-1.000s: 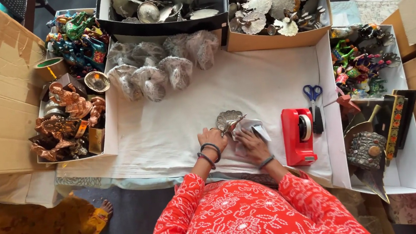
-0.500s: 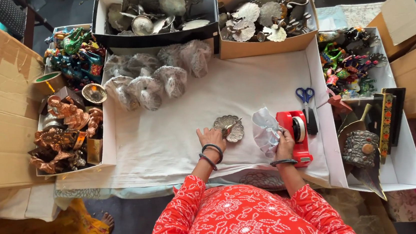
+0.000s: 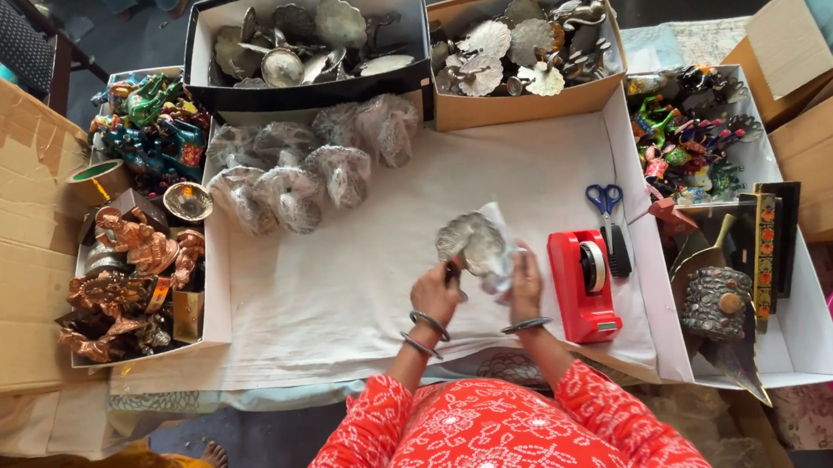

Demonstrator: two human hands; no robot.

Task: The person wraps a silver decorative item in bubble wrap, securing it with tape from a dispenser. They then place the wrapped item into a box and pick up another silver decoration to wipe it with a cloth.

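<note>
Right hand point(image 3: 524, 283) back from red tape dispenser point(image 3: 584, 285), both hands together; fingers of left hand point(image 3: 435, 293) grasp silver leaf dish point(image 3: 468, 240), right's clear wrap point(image 3: 499, 257), mid-worktop. Black box point(image 3: 204, 42) behind holds silver dishes.

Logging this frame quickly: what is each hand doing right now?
Left hand: closed, holding the silver shell-shaped dish.
Right hand: closed on the clear plastic wrap beside that dish.
</note>
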